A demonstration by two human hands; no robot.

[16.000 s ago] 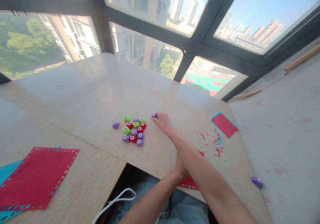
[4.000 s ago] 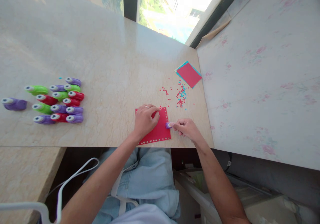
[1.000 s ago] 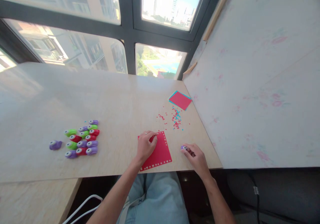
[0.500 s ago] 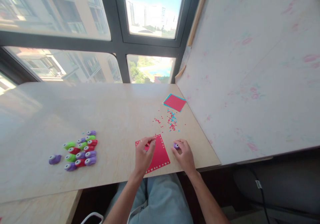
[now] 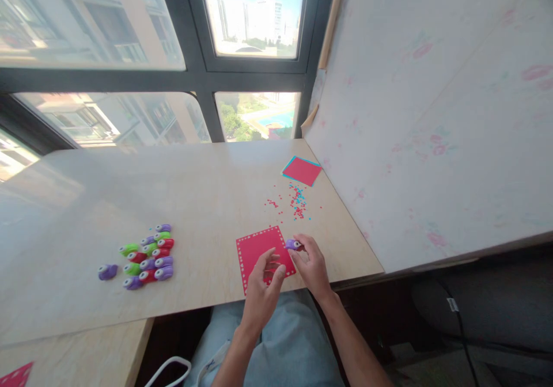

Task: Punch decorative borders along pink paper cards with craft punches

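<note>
A red square sheet of paper (image 5: 259, 249) lies near the table's front edge, with small punched holes along its borders. Over its lower part hovers my left hand (image 5: 261, 289), fingers apart and holding nothing. At the sheet's right edge, my right hand (image 5: 315, 267) grips a small purple craft punch (image 5: 292, 245) between thumb and fingers. Whether the punch touches the paper I cannot tell. Beyond the sheet, tiny red and blue paper cutouts (image 5: 298, 201) are scattered on the table.
Several purple, green and red craft punches (image 5: 148, 264) stand grouped on the left, one purple punch (image 5: 108, 271) apart from them. Red and blue paper sheets (image 5: 303, 171) are stacked near the wall (image 5: 410, 145). Another punched red sheet (image 5: 17, 375) shows at bottom left. Windows line the back.
My left hand has moved right and toward me, its fingers spreading from a pinch. My right hand has brought the purple punch leftward to the sheet's edge. The view has shifted slightly.
</note>
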